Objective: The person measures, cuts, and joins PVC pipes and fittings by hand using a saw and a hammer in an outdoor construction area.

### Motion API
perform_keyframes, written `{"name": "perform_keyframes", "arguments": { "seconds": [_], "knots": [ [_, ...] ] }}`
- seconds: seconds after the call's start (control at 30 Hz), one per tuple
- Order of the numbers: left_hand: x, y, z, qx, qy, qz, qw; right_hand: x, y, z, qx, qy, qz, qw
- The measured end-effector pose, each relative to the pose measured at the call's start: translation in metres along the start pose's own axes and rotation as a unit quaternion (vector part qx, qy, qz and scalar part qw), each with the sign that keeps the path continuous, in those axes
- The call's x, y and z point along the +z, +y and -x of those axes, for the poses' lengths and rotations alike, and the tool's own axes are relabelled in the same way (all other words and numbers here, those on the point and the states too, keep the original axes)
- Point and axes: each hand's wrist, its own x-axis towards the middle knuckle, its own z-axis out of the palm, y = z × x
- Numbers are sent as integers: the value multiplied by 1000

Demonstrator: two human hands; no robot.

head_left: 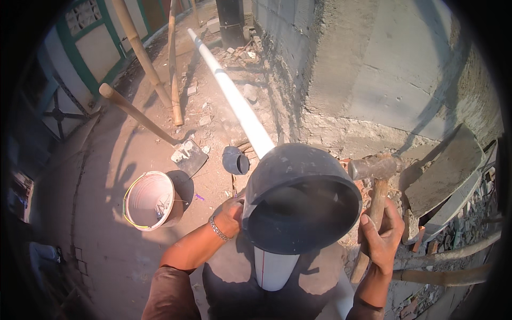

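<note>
A large dark grey plastic pipe fitting [298, 160] is close in front of me, its wide round mouth facing up toward me. A long white pipe [234, 98] runs from the far ground to behind the fitting, and a white pipe section [274, 269] shows below it, between my legs. My left hand [230, 217] grips the fitting's left side, its fingertips partly hidden. My right hand [383, 234] is closed round the wooden handle of a sledgehammer [376, 168]. The hammer is upright, its steel head beside the fitting's right rim.
A bucket [130, 205] stands at left, near a shovel [141, 125]. A small grey pipe fitting [234, 160] lies on the ground. Bamboo poles [144, 56] lean farther back. A concrete wall [362, 69], a tilted slab [445, 170] and rubble [458, 240] line the right.
</note>
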Motion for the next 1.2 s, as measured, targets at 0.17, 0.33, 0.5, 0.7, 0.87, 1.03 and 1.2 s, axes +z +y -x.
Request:
{"name": "perform_keyframes", "arguments": {
  "seconds": [0.17, 0.33, 0.5, 0.7, 0.87, 1.03, 1.2],
  "knots": [
    [17, -7, 7, 31, 58, -124, 990, 1, -32, -42, -8, -73, 64, 995],
    [27, -3, 8, 46, 70, -172, 981, -9, -70, -97, -128, -190, 189, 955],
    [19, -5, 14, 32, 58, -208, 976, 4, -114, -115, -15, -220, 275, 936],
    [26, -17, 10, 40, 65, -237, 968, 2, -99, -117, -50, -351, 392, 849],
    [20, -13, 6, 42, 75, -264, 961, 5, -127, -113, -49, -190, 330, 923],
    [19, -3, 8, 28, 82, -323, 942, 0, -107, -81, -97, -229, 294, 923],
    [51, -13, 48, -6, 122, -451, 884, -12, -108, -64, 15, -253, 247, 935]
  ]
}}
